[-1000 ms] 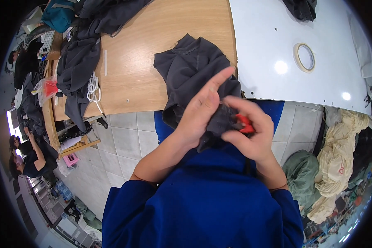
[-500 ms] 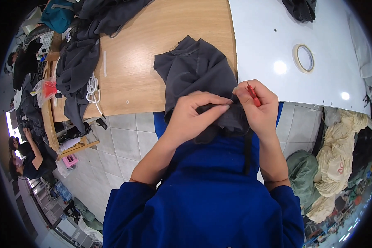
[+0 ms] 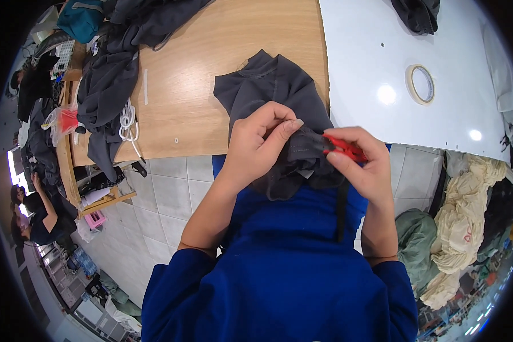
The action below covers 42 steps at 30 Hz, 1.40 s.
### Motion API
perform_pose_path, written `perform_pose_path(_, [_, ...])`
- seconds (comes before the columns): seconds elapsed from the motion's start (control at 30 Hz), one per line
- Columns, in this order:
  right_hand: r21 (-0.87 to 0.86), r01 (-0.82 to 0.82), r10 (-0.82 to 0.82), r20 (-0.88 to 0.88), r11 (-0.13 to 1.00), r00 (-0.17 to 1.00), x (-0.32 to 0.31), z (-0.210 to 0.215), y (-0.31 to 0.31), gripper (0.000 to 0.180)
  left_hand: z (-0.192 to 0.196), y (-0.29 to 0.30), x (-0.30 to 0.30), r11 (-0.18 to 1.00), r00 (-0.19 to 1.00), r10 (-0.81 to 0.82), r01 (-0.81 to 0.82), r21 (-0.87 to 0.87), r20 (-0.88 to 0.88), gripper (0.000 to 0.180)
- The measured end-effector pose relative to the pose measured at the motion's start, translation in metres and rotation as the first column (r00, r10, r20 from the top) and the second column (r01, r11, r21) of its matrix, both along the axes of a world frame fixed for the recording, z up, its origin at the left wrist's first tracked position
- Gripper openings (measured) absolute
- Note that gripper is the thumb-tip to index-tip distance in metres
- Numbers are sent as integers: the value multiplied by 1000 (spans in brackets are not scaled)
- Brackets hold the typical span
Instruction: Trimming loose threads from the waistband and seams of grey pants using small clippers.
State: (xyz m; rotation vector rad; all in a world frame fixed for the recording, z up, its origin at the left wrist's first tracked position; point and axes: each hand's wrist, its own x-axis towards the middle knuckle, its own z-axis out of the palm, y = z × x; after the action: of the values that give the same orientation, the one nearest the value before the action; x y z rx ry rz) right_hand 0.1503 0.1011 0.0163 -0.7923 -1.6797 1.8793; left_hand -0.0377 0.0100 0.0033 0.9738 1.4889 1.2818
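Observation:
A dark grey garment (image 3: 268, 82) lies bunched over the wooden table's front edge and hangs toward my lap. Just above its folds, my left hand (image 3: 262, 145) is closed in a pinch, thumb against forefinger. Whatever sits between those fingertips is too small to make out. My right hand (image 3: 365, 165) grips a pair of red thread snips (image 3: 347, 149) at the garment's right side. Their blade end points left at a stitched edge of the cloth, and the blades themselves are hard to see.
A tape roll (image 3: 420, 84) lies on the white tabletop (image 3: 370, 62) at right. Dark garments (image 3: 105, 85) and a white cord (image 3: 128, 122) lie at the wooden table's left. Cream cloth (image 3: 464, 211) is heaped at the right. Another person (image 3: 42, 211) is at far left.
My right hand has shifted slightly right and down, and the snips have turned from lying across the palm to pointing at the cloth. My left fingertips have moved up and left.

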Motion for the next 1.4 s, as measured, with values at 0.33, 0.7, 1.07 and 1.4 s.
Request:
perform_pose_path(0.33, [367,-25,-67,236,930,970,-1,20,-2,26,5,3,-1,997,979,-67,61,38,191,5])
perform_pose_path(0.7, [484,-114,12,209,867,978,-2,25,5,25,18,5,6,991,960,-134,128,42,245,4])
perform_pose_path(1.07, [483,-167,86,186,860,979,3,21,13,26,19,5,5,990,970,-138,139,10,202,4])
perform_pose_path(1.4, [392,-79,2,193,917,981,8,18,12,28,3,7,12,995,987,-19,4,98,160,9])
